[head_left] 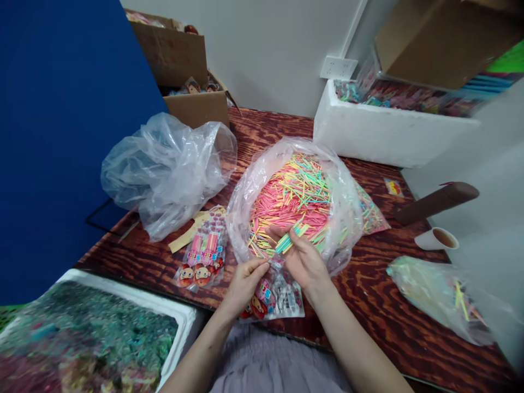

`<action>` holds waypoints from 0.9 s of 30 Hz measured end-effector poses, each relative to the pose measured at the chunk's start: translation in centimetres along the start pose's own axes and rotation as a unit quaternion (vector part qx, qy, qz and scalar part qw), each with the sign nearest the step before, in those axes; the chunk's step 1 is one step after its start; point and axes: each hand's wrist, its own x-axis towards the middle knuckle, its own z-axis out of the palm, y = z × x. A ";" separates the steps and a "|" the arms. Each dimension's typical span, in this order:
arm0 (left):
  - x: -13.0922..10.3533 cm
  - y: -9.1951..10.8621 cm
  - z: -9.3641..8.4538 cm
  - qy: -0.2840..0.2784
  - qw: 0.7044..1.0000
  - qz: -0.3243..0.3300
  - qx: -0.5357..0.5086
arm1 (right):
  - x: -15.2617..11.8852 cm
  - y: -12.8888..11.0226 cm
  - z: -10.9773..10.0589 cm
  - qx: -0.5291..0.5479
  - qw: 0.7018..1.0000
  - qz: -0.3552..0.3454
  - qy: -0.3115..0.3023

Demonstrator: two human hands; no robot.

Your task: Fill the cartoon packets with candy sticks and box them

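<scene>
My right hand (308, 261) holds a small bunch of green, yellow and blue candy sticks (290, 240) between thumb and fingers. With its fingertips pinched, my left hand (248, 279) grips the top edge of a printed plastic pouch (282, 297) with a red-haired cartoon figure on it. The pouch hangs at the table's front edge, below both hands. Just beyond them stands a large clear bag (241, 218) of loose pink, yellow, green and blue sticks, its mouth rolled open. To its left lies a stack of similar pouches (202, 256), pink sticks showing through.
A crumpled clear bag (172, 169) and cardboard boxes (196, 109) stand at the left back. White foam boxes are at the right back (368, 128) and front left (184, 322). On the right are a paper cup (436, 239), a brown cylinder (438, 202) and a plastic bag (442, 300).
</scene>
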 end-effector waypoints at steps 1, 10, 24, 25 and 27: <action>0.0 0.1 0.0 0.001 1.000 -0.004 -0.010 | -0.1 0.1 0.1 0.001 1.000 0.005 0.004; -0.1 -0.4 0.2 0.003 0.998 0.041 0.038 | -2.0 0.8 0.2 -0.112 0.992 0.006 0.060; -0.1 0.4 -0.1 0.040 0.989 0.131 0.047 | -3.3 0.1 0.3 -0.200 0.978 0.009 -0.061; -0.1 0.5 -0.2 0.040 0.991 0.126 0.034 | -3.4 0.1 0.3 -0.205 0.977 -0.010 -0.052; 0.0 0.6 -0.2 0.045 0.993 0.113 0.007 | -3.6 0.4 0.3 -0.255 0.964 -0.063 -0.030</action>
